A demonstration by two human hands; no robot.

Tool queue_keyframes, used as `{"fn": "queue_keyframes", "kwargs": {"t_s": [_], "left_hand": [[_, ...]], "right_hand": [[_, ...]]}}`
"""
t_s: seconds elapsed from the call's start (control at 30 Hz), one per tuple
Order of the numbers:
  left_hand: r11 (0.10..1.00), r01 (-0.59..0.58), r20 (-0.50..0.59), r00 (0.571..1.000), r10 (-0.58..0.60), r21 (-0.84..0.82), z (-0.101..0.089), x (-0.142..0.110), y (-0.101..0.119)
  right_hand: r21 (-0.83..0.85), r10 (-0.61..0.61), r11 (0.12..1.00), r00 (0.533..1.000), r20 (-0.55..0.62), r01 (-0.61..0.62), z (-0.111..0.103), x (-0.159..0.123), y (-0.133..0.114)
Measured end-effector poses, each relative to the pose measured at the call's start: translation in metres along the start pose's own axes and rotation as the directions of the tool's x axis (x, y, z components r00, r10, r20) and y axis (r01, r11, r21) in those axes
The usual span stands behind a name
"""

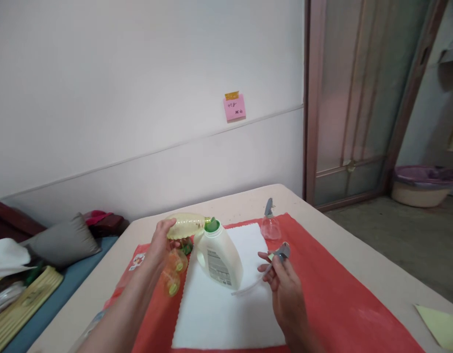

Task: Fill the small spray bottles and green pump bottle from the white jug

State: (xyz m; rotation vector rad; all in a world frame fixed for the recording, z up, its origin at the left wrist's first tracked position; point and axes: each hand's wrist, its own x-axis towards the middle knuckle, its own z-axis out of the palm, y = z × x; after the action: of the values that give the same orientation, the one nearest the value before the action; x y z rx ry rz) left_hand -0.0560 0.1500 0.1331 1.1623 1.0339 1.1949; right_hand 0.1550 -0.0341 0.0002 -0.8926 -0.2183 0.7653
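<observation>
My left hand (163, 238) is closed around a clear yellowish bottle (187, 225), tipped on its side. The bottle's neck lies at the green mouth (212, 225) of a large white detergent jug (221, 257), which stands on a white sheet (226, 323). In my right hand (283, 289) is a grey spray nozzle (281, 251), gripped by the fingers, its thin tube (248, 288) hanging down to the left over the sheet. Beyond that hand stands a clear spray bottle (271, 228) with a grey trigger head. I cannot make out liquid moving between bottle and jug.
Clear bottles with yellow caps (173, 285) lie left of the jug on the red cloth (333, 294). Yellow paper (441, 323) rests at the table's right edge. A pink note (234, 108) is taped to the wall. A grey cushion (66, 240) lies at the left.
</observation>
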Motion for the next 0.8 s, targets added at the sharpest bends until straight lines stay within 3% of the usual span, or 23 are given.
{"fn": "queue_keyframes", "kwargs": {"t_s": [0.37,0.8], "left_hand": [[0.909,-0.193,0.143,0.978,0.150,0.370,0.023,0.027,0.037],[0.661,-0.434,0.281,0.901,0.332,0.612,0.047,0.016,0.077]], "right_hand": [[0.015,0.005,1.000,1.000,-0.020,-0.004,-0.002,0.002,-0.001],[0.014,0.016,1.000,0.999,-0.040,-0.015,0.000,0.002,-0.004]]}}
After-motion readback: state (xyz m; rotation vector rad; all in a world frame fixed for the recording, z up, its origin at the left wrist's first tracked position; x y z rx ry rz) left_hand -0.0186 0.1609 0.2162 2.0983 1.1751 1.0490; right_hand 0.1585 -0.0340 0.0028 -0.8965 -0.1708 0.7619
